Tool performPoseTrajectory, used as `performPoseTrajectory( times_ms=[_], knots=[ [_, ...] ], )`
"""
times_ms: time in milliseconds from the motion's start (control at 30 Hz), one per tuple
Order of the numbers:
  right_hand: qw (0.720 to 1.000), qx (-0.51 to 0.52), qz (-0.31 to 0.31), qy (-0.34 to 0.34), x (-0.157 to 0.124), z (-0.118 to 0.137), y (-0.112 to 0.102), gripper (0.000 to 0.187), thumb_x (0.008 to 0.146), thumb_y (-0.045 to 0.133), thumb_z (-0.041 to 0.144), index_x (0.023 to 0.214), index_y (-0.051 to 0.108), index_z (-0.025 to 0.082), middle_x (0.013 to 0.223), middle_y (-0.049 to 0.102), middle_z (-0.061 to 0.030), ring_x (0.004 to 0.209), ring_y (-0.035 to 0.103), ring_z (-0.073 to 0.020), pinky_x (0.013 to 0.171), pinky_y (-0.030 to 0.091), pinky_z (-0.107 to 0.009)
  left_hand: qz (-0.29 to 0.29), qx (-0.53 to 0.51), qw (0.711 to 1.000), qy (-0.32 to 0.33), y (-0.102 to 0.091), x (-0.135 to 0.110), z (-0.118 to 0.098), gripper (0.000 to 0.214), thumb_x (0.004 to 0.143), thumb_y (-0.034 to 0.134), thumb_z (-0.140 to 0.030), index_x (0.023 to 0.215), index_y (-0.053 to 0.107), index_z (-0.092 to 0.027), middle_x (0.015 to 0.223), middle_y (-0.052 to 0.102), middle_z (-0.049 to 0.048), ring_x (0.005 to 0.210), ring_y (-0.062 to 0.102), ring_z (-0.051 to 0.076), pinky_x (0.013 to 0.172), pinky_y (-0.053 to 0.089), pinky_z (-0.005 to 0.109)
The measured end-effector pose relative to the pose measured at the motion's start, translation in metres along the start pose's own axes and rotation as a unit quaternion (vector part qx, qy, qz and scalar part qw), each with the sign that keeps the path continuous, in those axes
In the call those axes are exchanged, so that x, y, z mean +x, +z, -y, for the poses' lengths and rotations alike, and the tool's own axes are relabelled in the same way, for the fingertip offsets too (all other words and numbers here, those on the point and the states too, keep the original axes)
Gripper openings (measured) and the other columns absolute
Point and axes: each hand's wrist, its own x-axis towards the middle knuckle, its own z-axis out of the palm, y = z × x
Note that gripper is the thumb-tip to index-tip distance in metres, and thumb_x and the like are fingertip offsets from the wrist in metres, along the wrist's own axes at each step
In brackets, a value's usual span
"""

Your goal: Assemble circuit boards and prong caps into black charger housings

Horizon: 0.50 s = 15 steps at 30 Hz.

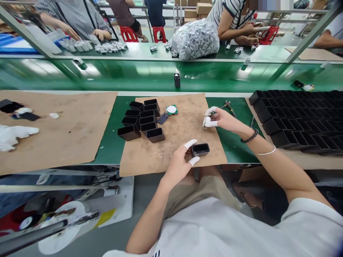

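My left hand [182, 160] grips a small black open-topped box [200, 150] between thumb and forefinger, both in white finger cots, over a brown cardboard sheet [177, 135]. My right hand [219, 119] hovers at the sheet's right edge with its cotted fingertips pinched together; what they pinch is too small to make out. A cluster of several like black boxes [142, 119] stands on the sheet's left part, with a dark flat piece [162, 118] and a small green board with a white disc [172, 109] beside them.
A big block of black boxes [300, 119] fills the right. Pliers [229, 106] lie behind my right hand. A second cardboard sheet [66, 125] lies left. Beyond the green conveyor [134, 73] sit a bag of silver parts [195, 39] and other workers.
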Motion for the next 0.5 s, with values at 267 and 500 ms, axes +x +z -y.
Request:
performPoseTrajectory(
  times_ms=[267, 500],
  knots=[
    [0.997, -0.010, -0.022, -0.068, -0.013, -0.020, 0.005, 0.051, 0.068, 0.089, 0.041, 0.095, 0.050, 0.024, 0.082, 0.070, 0.0017, 0.086, 0.070, -0.0201, 0.093, 0.054, -0.042, -0.057, 0.082, 0.993, 0.057, 0.010, -0.005, 0.002, 0.051, 0.086, 0.073, -0.019, 0.135, 0.062, -0.024, 0.129, 0.069, 0.0095, 0.120, 0.065, 0.025, 0.107, 0.054, 0.042],
    [0.995, -0.038, 0.000, -0.097, -0.016, -0.024, 0.010, 0.048, 0.073, 0.083, 0.040, 0.100, 0.046, 0.026, 0.082, 0.068, 0.0032, 0.085, 0.069, -0.0195, 0.092, 0.055, -0.042, -0.146, 0.211, 0.962, 0.095, 0.035, -0.007, 0.001, 0.070, 0.084, 0.077, -0.028, 0.147, 0.048, -0.024, 0.133, 0.060, 0.0141, 0.120, 0.066, 0.031, 0.094, 0.059, 0.041]
  ],
)
